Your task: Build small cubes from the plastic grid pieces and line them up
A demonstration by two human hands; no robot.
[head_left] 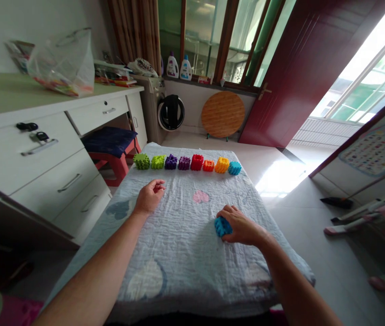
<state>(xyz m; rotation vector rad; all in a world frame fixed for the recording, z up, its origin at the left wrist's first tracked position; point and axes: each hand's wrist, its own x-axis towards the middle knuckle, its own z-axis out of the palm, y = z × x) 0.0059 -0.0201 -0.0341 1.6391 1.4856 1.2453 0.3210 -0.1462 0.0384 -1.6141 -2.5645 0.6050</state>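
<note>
My right hand (238, 225) is closed round a blue block (223, 226) low over the cloth-covered table (182, 217), right of the middle. My left hand (151, 196) rests near the left side of the table, its fingers curled; whether anything is between them is hidden. Beyond both hands several textured blocks form a row across the far part of the table: a dark green one (141, 161) at the left end, then a light green (158, 162), dark blue (171, 162), purple (184, 163), red (197, 162), orange (209, 165), yellow (222, 165) and light blue one (234, 168).
A white desk (39, 149) with drawers stands at the left, a plastic bag (65, 65) on top. Beside the table is a red stool (113, 158) with a dark cushion. A washing machine (153, 108) and round wooden board (223, 114) stand behind.
</note>
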